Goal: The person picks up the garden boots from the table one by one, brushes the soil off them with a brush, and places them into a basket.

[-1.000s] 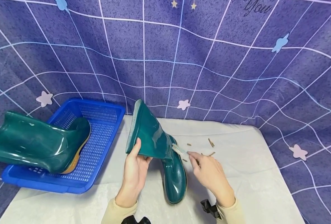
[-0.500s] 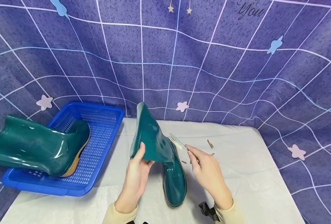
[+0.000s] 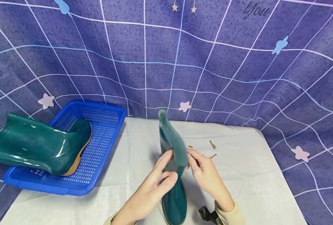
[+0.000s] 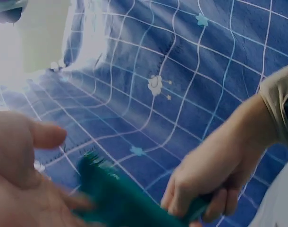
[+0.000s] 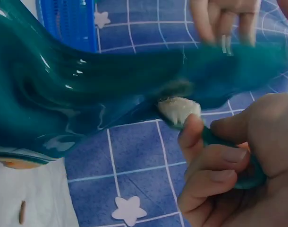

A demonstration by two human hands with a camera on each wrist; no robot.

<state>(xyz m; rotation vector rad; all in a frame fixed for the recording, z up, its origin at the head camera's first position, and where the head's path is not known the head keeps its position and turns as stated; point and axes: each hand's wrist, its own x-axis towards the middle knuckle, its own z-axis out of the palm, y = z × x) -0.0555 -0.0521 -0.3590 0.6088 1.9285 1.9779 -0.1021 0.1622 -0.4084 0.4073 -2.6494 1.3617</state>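
A glossy green rubber boot (image 3: 175, 198) stands on the white-covered table, its toe toward me and its shaft twisted so the opening faces my side. My left hand (image 3: 152, 190) is at the shaft's top, fingers extended along the rim and thumb apart; in the left wrist view it looks loose and blurred. Beyond the shaft, my right hand (image 3: 210, 176) pinches the handle of a small brush. The right wrist view shows the brush (image 5: 179, 111) with pale bristles against the boot's shaft (image 5: 134, 80); in the head view the shaft hides it.
At the left, a blue plastic basket (image 3: 103, 162) holds a second green boot (image 3: 37, 143) lying on its side, its shaft jutting past the rim. Several brown bits (image 3: 212, 144) lie on the table (image 3: 256, 175) right of the boot. A purple grid curtain (image 3: 211, 62) hangs behind.
The left hand has moved right and loosened from the shaft's edge. The boot's shaft has turned from leaning left to upright, opening toward me. The brush has gone behind the shaft.
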